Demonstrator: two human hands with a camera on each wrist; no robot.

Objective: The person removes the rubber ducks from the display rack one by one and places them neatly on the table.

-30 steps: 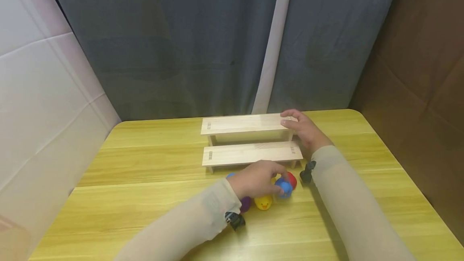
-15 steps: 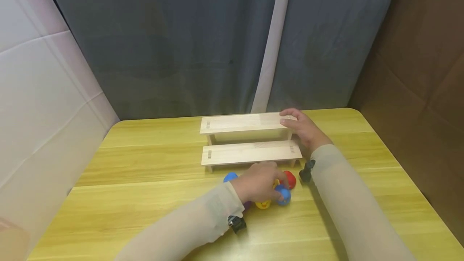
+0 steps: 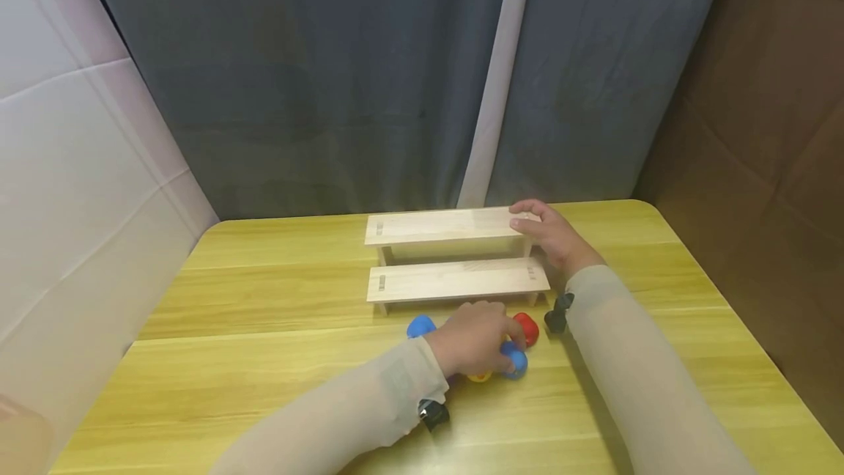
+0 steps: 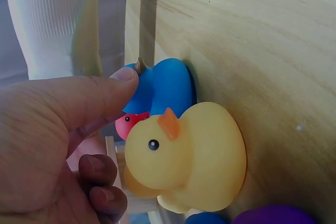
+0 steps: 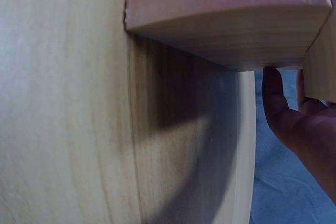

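My left hand (image 3: 476, 339) pinches the head of a blue rubber duck (image 4: 172, 86) between thumb and fingers, low over the table. Right beside it sits a yellow rubber duck (image 4: 218, 156), mostly hidden by the hand in the head view. Just behind the held duck is a red duck (image 3: 525, 329). Another blue duck (image 3: 420, 325) lies left of the hand, and part of a purple duck (image 4: 275, 216) shows in the left wrist view. My right hand (image 3: 556, 237) grips the right end of the upper step of a two-tier wooden stand (image 3: 448, 226).
The stand's lower step (image 3: 455, 281) lies directly behind the ducks. A wood-grain table (image 3: 264, 358) spreads around them. Grey curtains (image 3: 297, 94) hang behind the table, with a white cloth (image 3: 72, 204) on the left and a brown one (image 3: 758, 130) on the right.
The left hand and the blue duck have shifted slightly nearer the front, away from the red duck. More of the other blue duck now shows. The right hand has stayed on the stand.
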